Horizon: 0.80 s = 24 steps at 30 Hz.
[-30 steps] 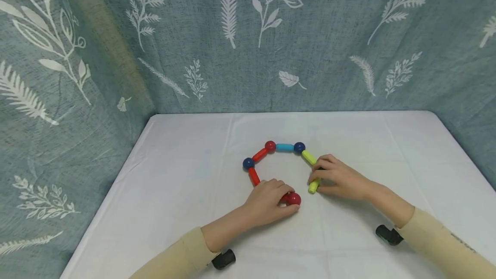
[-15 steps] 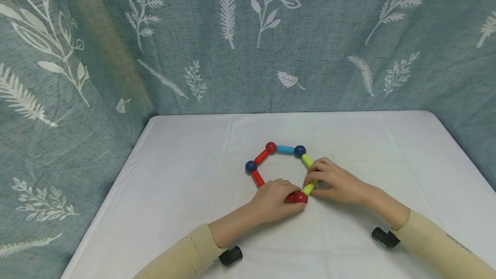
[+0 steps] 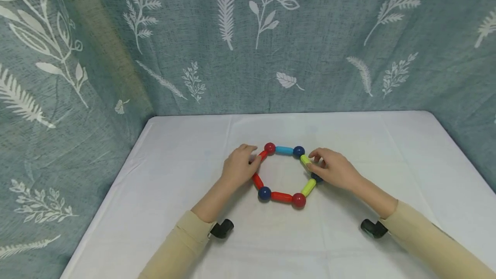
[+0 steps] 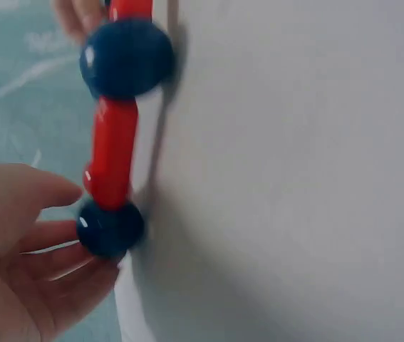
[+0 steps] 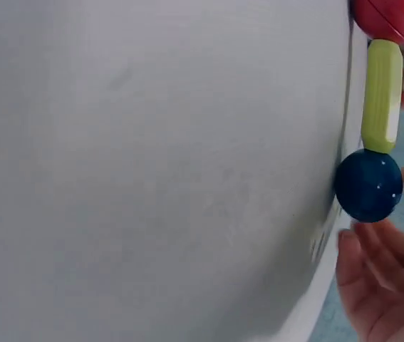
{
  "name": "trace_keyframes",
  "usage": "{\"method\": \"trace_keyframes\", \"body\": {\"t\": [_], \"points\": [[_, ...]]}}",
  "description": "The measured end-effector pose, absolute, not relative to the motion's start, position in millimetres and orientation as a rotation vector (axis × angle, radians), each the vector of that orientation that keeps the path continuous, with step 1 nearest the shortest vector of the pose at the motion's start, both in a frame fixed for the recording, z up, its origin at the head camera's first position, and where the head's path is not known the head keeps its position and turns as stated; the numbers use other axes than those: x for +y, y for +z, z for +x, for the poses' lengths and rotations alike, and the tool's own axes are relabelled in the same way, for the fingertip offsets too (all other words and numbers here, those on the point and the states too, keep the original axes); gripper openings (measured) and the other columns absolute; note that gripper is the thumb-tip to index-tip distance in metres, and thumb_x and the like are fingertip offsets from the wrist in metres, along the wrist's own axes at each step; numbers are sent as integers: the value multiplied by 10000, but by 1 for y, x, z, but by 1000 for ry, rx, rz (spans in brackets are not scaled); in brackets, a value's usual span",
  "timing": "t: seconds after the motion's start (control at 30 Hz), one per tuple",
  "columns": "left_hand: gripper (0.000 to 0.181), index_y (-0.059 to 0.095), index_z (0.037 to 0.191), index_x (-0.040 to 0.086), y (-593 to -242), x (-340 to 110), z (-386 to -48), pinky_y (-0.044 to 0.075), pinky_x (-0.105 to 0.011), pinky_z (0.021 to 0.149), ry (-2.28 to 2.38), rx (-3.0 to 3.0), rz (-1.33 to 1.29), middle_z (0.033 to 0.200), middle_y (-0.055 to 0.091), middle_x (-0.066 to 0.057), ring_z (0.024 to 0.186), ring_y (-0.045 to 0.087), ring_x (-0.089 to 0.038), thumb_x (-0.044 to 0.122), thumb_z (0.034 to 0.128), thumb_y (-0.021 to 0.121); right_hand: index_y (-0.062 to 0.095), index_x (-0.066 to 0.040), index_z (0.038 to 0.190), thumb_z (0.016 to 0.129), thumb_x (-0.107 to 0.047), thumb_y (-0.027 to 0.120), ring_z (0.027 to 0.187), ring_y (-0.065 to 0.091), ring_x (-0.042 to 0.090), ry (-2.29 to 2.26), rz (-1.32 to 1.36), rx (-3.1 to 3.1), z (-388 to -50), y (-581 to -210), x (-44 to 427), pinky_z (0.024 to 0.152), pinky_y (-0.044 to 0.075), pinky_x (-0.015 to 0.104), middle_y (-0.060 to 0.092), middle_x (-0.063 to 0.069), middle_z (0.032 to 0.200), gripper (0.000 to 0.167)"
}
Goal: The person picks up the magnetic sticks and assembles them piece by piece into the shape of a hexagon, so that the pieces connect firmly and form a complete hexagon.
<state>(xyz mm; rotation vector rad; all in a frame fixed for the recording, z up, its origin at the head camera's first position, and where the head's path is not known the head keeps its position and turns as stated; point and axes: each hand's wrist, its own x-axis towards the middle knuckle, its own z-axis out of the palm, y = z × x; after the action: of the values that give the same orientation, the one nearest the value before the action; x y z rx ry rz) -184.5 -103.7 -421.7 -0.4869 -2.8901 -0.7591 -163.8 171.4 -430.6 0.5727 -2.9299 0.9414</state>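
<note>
A closed six-sided ring of balls and rods lies on the white table. Its near side has a red ball, a red rod and a blue ball. Lime rods form the right side. My left hand is at the ring's left corner, thumb and fingers loosely about a blue ball that it mostly hides in the head view. Around the right corner's blue ball, my right hand has its thumb and fingers spread, without a visible pinch.
The white-covered table extends around the ring. A teal leaf-patterned curtain stands behind it and at the sides. Black wrist cameras sit below both cuffs.
The lime rod's free end has met the near red ball, closing the ring. My left hand has left the near side for the left corner; my right hand has shifted slightly up from the lime rod.
</note>
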Motion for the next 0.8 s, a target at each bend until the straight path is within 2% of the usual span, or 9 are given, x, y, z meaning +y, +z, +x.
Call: {"method": "trace_keyframes", "body": {"t": [0.07, 0.13, 0.23, 0.57, 0.67, 0.8], "points": [[258, 717, 1108, 33, -424, -110, -189, 533, -309, 641, -723, -2945, -444, 968, 697, -91, 811, 646, -204, 208, 926, 661, 650, -24, 1097, 924, -236, 673, 709, 561, 146, 936, 520, -3002, -168, -431, 170, 585, 468, 290, 648, 36, 880, 275], [227, 742, 1041, 35, -426, -113, -191, 472, -260, 549, -733, -2970, -451, 831, 689, -59, 675, 596, -162, 214, 927, 662, 661, -18, 1054, 921, -244, 671, 679, 560, 141, 927, 491, -3046, -171, -431, 170, 571, 465, 282, 654, 35, 833, 262], [207, 759, 984, 51, -430, -112, -191, 412, -225, 504, -799, -2955, -480, 735, 655, -18, 604, 525, -124, 227, 922, 671, 672, -15, 1000, 915, -243, 673, 664, 556, 142, 910, 461, -3058, -176, -432, 170, 572, 464, 287, 653, 34, 801, 243], [160, 750, 914, 38, -436, -97, -188, 427, -212, 500, -952, -2891, -456, 703, 645, -4, 588, 523, -107, 186, 876, 705, 664, 9, 1012, 920, -235, 673, 631, 539, 157, 884, 372, -3057, -186, -433, 176, 568, 448, 292, 648, 53, 779, 260], [218, 737, 993, 31, -437, -96, -190, 468, -239, 558, -974, -2892, -450, 769, 666, -25, 655, 563, -133, 219, 889, 700, 656, 12, 1040, 924, -246, 669, 662, 559, 171, 891, 353, -3062, -188, -431, 178, 586, 461, 305, 658, 71, 813, 283], [374, 676, 1178, 29, -438, -101, -189, 524, -293, 701, -1092, -2894, -471, 968, 693, -71, 845, 631, -187, 278, 901, 703, 618, 21, 1143, 936, -257, 658, 761, 595, 206, 960, 407, -3051, -184, -428, 185, 641, 488, 334, 660, 104, 911, 348]]}}
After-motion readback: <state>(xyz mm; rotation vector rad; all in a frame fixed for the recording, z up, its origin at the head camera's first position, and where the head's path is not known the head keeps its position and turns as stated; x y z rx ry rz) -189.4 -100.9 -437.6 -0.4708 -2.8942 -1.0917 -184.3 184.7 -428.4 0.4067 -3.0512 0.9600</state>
